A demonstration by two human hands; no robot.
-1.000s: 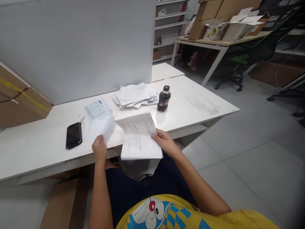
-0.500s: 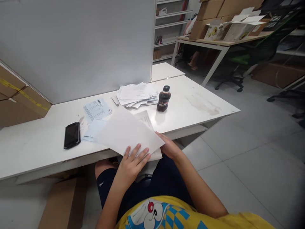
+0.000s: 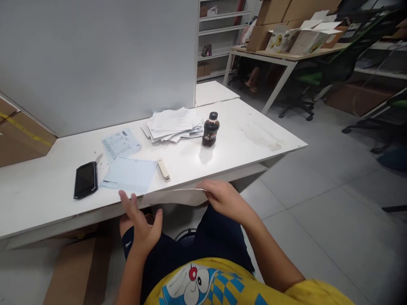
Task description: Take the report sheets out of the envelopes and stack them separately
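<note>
White paper sheets (image 3: 178,197) are tilted nearly edge-on at the front edge of the desk. My right hand (image 3: 225,201) pinches their right end. My left hand (image 3: 141,222) is by their left end, fingers and thumb spread; whether a fingertip touches the paper I cannot tell. Just beyond the left fingers lies a pale blue printed sheet (image 3: 129,174). A small cream bar-shaped object (image 3: 163,170) with a dark end rests beside that sheet. Further back are more blue printed slips (image 3: 121,144).
A black handheld device (image 3: 85,180) lies at the left of the white desk (image 3: 38,203). A messy paper stack (image 3: 173,125) and a dark soda bottle (image 3: 210,130) stand at the back. A grey partition (image 3: 104,63) rises behind. Cardboard boxes (image 3: 23,135) sit far left.
The paper, flat over the desk before, is pulled toward me and tipped on edge, uncovering the blue sheet and the cream object. My left hand has come off the paper's face and shifted left.
</note>
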